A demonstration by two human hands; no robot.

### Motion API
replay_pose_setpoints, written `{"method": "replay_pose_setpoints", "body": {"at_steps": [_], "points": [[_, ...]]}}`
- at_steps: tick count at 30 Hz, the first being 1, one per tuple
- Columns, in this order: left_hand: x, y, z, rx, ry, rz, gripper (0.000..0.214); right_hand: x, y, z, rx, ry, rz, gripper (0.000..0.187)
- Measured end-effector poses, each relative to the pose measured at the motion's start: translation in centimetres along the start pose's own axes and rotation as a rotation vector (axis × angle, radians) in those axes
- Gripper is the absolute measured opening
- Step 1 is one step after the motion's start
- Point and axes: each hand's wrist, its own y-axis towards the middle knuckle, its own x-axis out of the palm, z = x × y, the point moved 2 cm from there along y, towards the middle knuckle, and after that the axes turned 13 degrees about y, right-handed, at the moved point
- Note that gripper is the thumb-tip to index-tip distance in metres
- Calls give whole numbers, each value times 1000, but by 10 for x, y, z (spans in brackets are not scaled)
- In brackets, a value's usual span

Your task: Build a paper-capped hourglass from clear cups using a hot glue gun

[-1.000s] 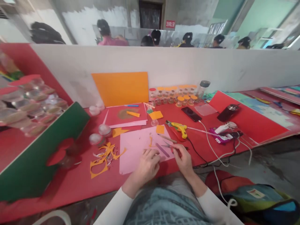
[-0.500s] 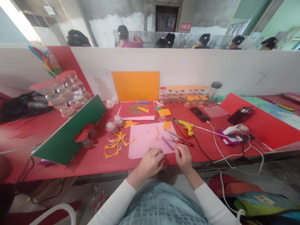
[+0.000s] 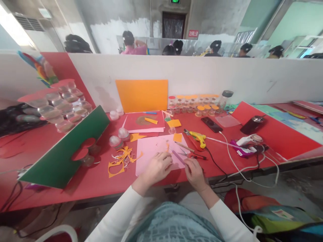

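My left hand rests on the near edge of a pink paper sheet with its fingers curled under. My right hand lies just right of that sheet, fingers closed around the near end of a thin purple stick that slants across the sheet's right corner. Scissors and a pencil lie just beyond my right hand. Small orange paper bits sit on the pink sheet.
Orange paper scraps lie left of the sheet. A yellow glue gun with white cable, a phone, a dark flask, rows of small jars, a green board, an orange sheet. Other people sit beyond the white partition.
The camera view has swung and lifted a little. Both hands stayed at the near edge of the pink sheet; my right hand shifted slightly left toward the purple stick.
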Motion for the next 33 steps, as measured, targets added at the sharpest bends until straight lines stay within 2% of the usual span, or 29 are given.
{"method": "replay_pose_setpoints", "body": {"at_steps": [5, 15, 20, 25, 33], "points": [[0, 8, -6, 17, -32, -3, 16, 0, 1, -1, -1, -9, -19, 25], [6, 10, -14, 19, -18, -65, 11, 2, 1, -4, -9, -14, -82, 27], [7, 24, -20, 4, -27, -95, 15, 1, -1, -3, 16, -23, -91, 27], [10, 40, -20, 67, -1, -117, 19, 1, 0, -4, 25, -40, -93, 29], [24, 55, -25, 109, -3, -154, 19, 1, 2, -6, 22, -56, -87, 28]]}}
